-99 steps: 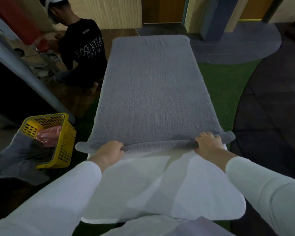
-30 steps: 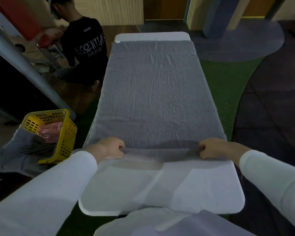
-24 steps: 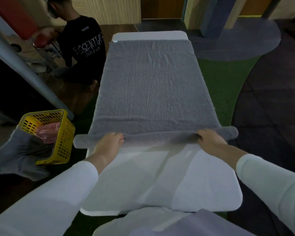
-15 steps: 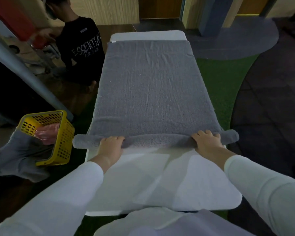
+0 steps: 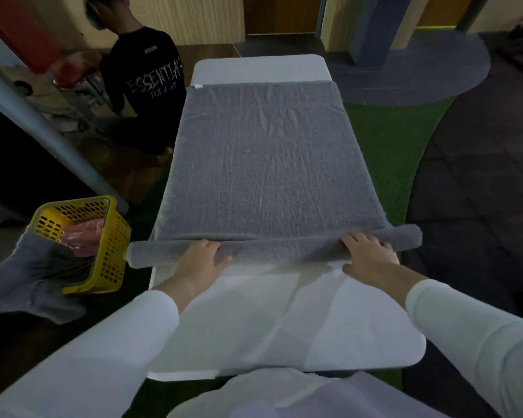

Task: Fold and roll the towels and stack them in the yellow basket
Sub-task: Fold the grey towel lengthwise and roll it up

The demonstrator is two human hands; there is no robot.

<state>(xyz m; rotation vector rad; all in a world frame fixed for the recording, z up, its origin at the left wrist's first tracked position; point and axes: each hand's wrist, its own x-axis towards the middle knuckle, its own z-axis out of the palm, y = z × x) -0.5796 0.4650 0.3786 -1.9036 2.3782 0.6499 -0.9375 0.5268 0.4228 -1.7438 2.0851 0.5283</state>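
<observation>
Since the earliest picture the roll (image 5: 284, 251) at the near end of the towel (image 5: 269, 161) has grown thicker. The towel's far edge has drawn back toward the person, baring a white strip at the far end of the desk (image 5: 284, 315).

The grey towel lies flat along the desk. Its rolled end runs crosswise and sticks out past both long sides. The left hand (image 5: 201, 260) rests on the roll toward its left part, and the right hand (image 5: 367, 251) rests toward its right part. Each grip is wide: the fingers lie stretched over the top of the roll and the thumbs spread on the near side, pressing rather than clasping. White sleeves cover both arms.

The yellow basket (image 5: 114, 251) stands on the floor just beside the desk's left edge, near the left tip of the roll. A pink bundle (image 5: 82, 236) lies in it, and a grey cloth (image 5: 27, 279) hangs over its near left side onto the floor. Another person (image 5: 145, 86) in a black printed shirt crouches by the far left corner of the desk. Green turf (image 5: 390, 152) shows to the right of the desk.
</observation>
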